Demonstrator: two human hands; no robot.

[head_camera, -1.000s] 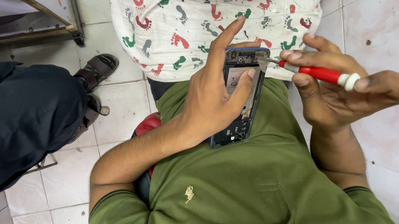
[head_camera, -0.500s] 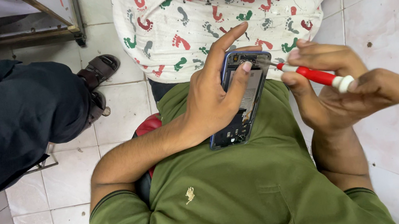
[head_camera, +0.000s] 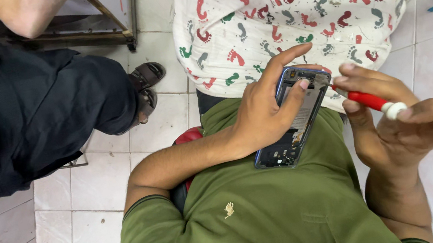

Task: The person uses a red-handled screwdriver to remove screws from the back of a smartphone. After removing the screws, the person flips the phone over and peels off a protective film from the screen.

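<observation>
Left hand point(head_camera: 263, 119) should grip the open phone point(head_camera: 295, 120) still; right hand point(head_camera: 399, 126), closed on the red screwdriver point(head_camera: 368, 101), turns gently.

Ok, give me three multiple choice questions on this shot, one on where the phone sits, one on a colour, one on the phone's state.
1. Where does the phone rest?
A. on the floor tiles
B. on the green shirt, under the left hand
C. on a metal stand

2. What colour is the handle of the screwdriver in the right hand?
A. red
B. blue
C. yellow

3. What state is the phone in?
A. whole, screen lit
B. wrapped in a box
C. back off, insides showing

Answers:
1. B, the left hand presses it against the green shirt.
2. A, the handle is red with a white end cap.
3. C, dark inner parts show inside the blue frame.
</observation>
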